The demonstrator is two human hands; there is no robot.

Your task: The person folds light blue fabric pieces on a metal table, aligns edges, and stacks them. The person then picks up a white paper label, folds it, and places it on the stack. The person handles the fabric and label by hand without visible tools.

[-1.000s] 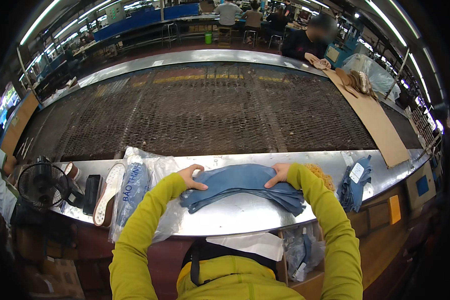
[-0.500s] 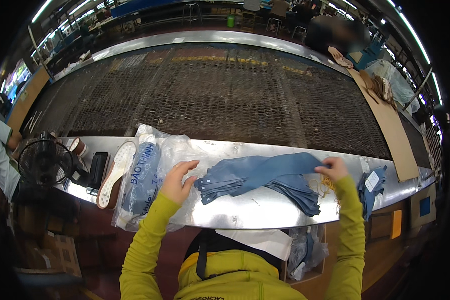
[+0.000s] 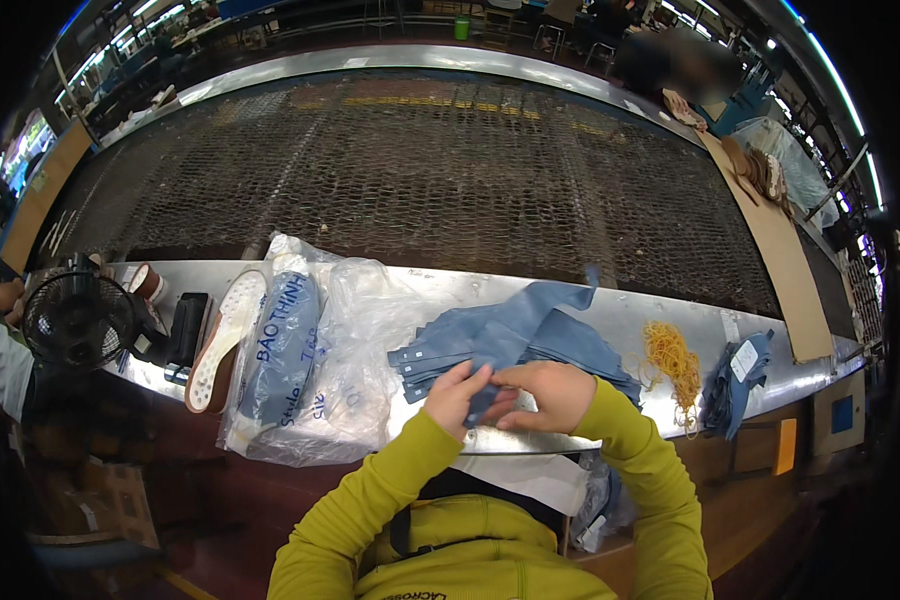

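Note:
A blue strip-like cut piece (image 3: 515,322) is held at its near end between my two hands, close to the table's front edge. My left hand (image 3: 456,398) is closed, thumb and fingers pinching that end. Beside it, my right hand (image 3: 548,392) curls its fingers round the same end from the right. The strip's far end lifts up and bends over to the right. Beneath it lies a fanned pile of similar blue pieces (image 3: 435,350), with small white marks on their left ends. My right hand partly covers the pile.
Left of the pile lie a clear plastic bag (image 3: 355,340) with blue contents, a shoe sole (image 3: 225,345), a black case (image 3: 188,330) and a fan (image 3: 78,318). Yellow string (image 3: 673,358) and a tagged blue bundle (image 3: 738,380) lie right. A mesh conveyor (image 3: 400,180) runs beyond.
My right hand has moved left and nearer, bringing the strip's end with it. My left hand has moved right to meet it and grips the strip. The yellow string is now uncovered.

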